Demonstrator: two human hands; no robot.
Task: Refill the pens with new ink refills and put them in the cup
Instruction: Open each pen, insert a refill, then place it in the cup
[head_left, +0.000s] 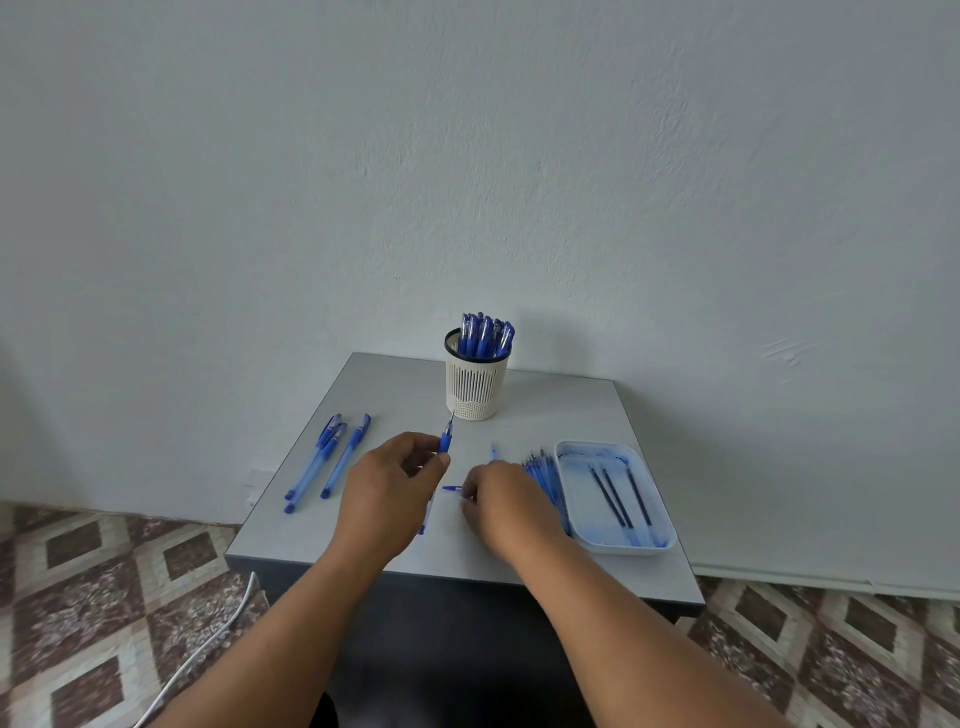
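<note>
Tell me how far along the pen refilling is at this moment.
Done: a batch of capped pens already stands in the cup. In hand: the left hand grips an uncapped pen, tip up, while the right hand pinches a small blue piece on the table. Left: three pens lie at the table's left.

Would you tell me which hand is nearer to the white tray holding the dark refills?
Right. The right hand is just left of the white tray, beside the loose refills; the left hand is farther left, gripping a pen.
</note>
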